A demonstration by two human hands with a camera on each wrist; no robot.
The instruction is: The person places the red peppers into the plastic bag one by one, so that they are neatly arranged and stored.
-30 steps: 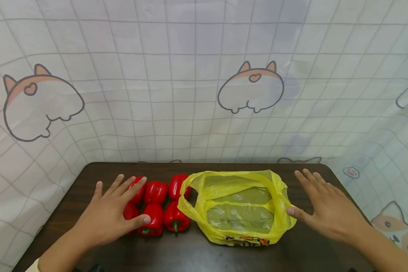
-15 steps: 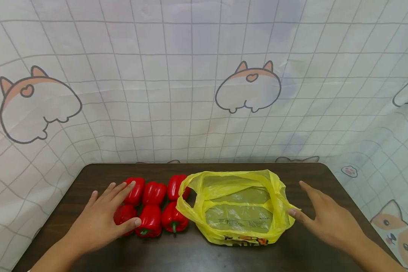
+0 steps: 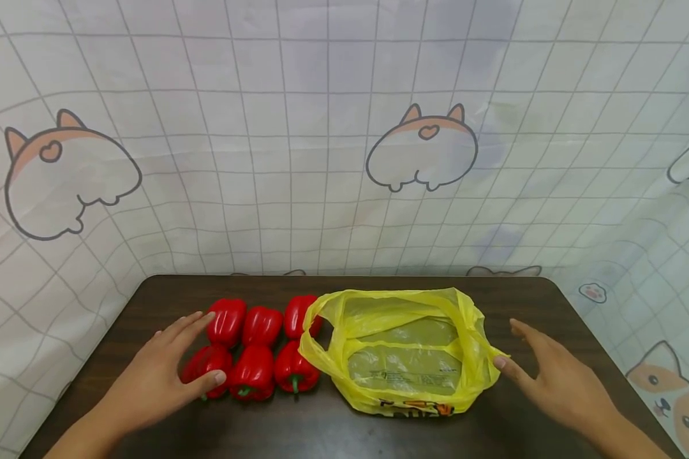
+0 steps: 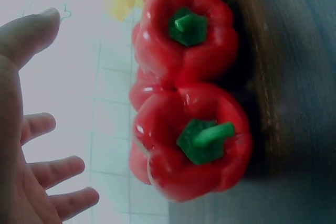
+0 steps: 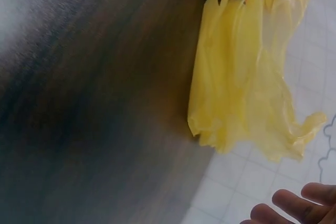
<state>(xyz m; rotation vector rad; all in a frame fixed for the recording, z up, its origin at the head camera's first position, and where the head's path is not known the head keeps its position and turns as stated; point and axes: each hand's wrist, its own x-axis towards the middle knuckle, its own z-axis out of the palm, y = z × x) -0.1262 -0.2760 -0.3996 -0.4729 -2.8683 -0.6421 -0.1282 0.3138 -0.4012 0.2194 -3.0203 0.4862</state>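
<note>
Several shiny red bell peppers lie in two rows on the left half of the table. The left hand (image 3: 155, 373) hovers by the leftmost front bell pepper (image 3: 209, 370), partly covering it in the head view. In the left wrist view its spread fingers stay apart from the green-stemmed bell pepper (image 4: 194, 140). To the right of the peppers a yellow plastic bag (image 3: 404, 403) stands with its mouth spread wide. Beside the bag's right edge is the right hand (image 3: 568, 382), thumb towards the bag. The right wrist view shows its fingertips (image 5: 289, 203) apart from the bag's side.
All of this sits on a dark wood-grain table (image 3: 275, 433). A white gridded cloth (image 3: 298, 210) with cartoon dogs hangs behind the table and along its sides. One bag handle loop (image 3: 320, 338) leans close to the right-hand peppers.
The left hand has drawn left and slightly towards the person, uncovering more of the left peppers. The right hand has come slightly nearer the person. Peppers and bag stay in place.
</note>
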